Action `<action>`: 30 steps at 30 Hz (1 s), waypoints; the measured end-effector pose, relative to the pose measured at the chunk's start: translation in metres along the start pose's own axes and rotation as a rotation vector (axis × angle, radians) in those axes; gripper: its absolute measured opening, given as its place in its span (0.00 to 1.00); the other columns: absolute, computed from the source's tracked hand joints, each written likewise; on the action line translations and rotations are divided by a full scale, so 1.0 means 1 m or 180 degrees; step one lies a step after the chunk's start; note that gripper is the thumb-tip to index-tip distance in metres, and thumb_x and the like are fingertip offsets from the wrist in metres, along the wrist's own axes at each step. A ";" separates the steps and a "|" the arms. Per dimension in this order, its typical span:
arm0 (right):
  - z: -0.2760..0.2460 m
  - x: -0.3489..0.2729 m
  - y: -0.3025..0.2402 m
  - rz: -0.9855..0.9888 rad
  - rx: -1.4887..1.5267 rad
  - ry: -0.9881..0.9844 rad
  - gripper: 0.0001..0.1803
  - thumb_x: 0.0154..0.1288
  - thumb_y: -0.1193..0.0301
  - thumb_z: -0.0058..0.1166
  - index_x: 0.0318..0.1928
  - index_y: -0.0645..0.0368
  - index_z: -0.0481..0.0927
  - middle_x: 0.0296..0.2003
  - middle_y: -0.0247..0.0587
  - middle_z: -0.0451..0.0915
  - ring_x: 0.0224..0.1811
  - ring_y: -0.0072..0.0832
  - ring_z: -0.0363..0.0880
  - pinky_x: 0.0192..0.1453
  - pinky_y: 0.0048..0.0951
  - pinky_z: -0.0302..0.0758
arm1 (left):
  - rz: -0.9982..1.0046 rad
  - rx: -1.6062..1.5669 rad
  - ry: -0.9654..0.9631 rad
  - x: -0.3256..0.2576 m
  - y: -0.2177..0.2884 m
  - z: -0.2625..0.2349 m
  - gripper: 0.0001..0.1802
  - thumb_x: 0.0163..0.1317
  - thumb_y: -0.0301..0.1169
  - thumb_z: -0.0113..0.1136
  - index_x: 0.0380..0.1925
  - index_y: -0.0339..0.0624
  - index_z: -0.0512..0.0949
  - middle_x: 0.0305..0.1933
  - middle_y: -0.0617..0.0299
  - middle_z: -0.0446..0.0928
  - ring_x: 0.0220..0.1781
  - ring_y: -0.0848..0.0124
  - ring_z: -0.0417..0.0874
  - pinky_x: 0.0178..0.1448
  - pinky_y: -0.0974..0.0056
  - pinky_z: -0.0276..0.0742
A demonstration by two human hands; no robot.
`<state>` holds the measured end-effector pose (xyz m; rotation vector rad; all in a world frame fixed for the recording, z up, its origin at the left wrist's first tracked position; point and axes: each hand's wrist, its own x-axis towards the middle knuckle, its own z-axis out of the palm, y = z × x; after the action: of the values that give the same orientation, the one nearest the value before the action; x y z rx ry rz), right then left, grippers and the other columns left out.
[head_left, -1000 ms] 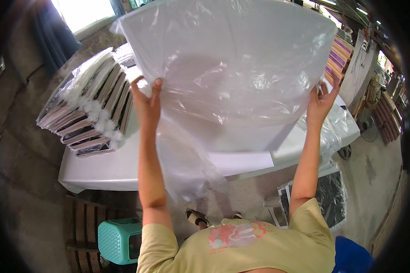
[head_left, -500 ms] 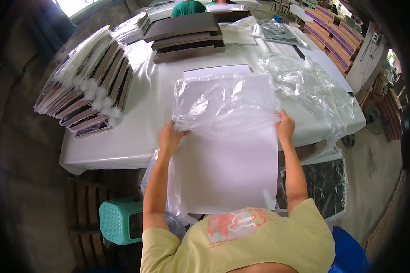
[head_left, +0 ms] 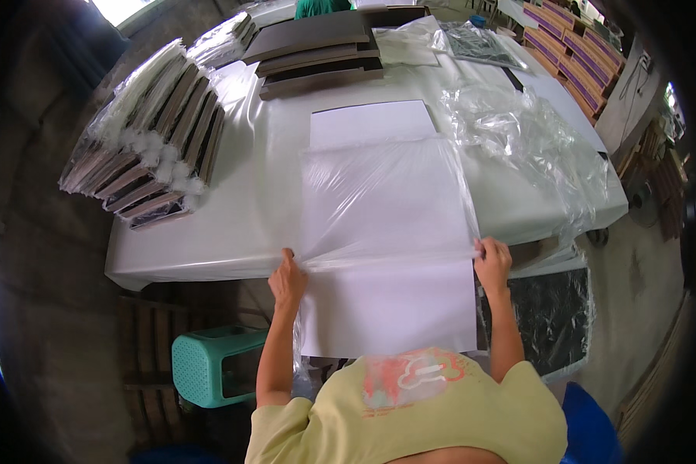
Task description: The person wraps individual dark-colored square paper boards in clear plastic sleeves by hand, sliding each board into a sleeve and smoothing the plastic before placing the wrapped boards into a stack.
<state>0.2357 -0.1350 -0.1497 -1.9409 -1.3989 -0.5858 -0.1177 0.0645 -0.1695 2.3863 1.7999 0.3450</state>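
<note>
Head view: a clear plastic film [head_left: 387, 201] lies stretched over a large white sheet [head_left: 390, 309] directly in front of the person, at the near edge of the white-covered surface [head_left: 197, 251]. The sheet's long axis runs away from the person, from the yellow shirt [head_left: 410, 410] toward the far side, and its near end juts past the edge of the surface. The near edge of the film crosses the sheet from side to side, leaving the part closest to the shirt bare; whether film also passes underneath cannot be told. Past the far edge of the film, a white piece [head_left: 373, 122] points the same way; I cannot tell if it belongs to the same sheet.

The left hand [head_left: 288, 280] is closed on the film's near left corner, and the right hand [head_left: 493, 264] pinches the near right corner, so the edge is drawn fairly straight between them.

Crumpled clear plastic [head_left: 518, 139] spreads to the right of the sheet. On the left stands a leaning stack of wrapped panels [head_left: 158, 143], and farther back lie dark brown boards [head_left: 309, 46]. Below the surface is a green stool [head_left: 197, 371].
</note>
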 end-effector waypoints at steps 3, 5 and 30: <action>-0.012 -0.017 -0.006 0.0053 -0.0001 -0.0123 0.09 0.46 0.80 0.55 0.23 0.59 0.67 0.17 0.36 0.68 0.19 0.33 0.68 0.29 0.31 0.64 | -0.0404 0.0049 -0.0132 -0.028 0.001 -0.017 0.20 0.44 0.26 0.52 0.40 0.45 0.63 0.26 0.46 0.76 0.29 0.47 0.76 0.33 0.48 0.69; -0.023 -0.038 -0.011 -0.0243 0.0060 -0.0469 0.09 0.45 0.82 0.55 0.23 0.59 0.68 0.17 0.35 0.68 0.19 0.33 0.67 0.30 0.32 0.63 | -0.0540 0.0142 -0.0166 -0.053 -0.009 -0.021 0.20 0.43 0.25 0.50 0.40 0.46 0.64 0.25 0.46 0.75 0.29 0.46 0.76 0.33 0.47 0.69; -0.011 -0.060 0.004 0.0196 -0.0254 -0.0480 0.09 0.50 0.76 0.52 0.35 0.53 0.75 0.24 0.32 0.74 0.29 0.28 0.72 0.43 0.33 0.58 | 0.0320 -0.1044 0.0179 -0.223 -0.041 -0.027 0.10 0.40 0.22 0.58 0.23 0.41 0.68 0.21 0.56 0.70 0.22 0.56 0.74 0.24 0.59 0.69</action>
<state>0.2204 -0.1827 -0.1852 -2.1216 -1.4204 -0.4813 -0.2208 -0.1395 -0.1763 2.2569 1.5085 0.6684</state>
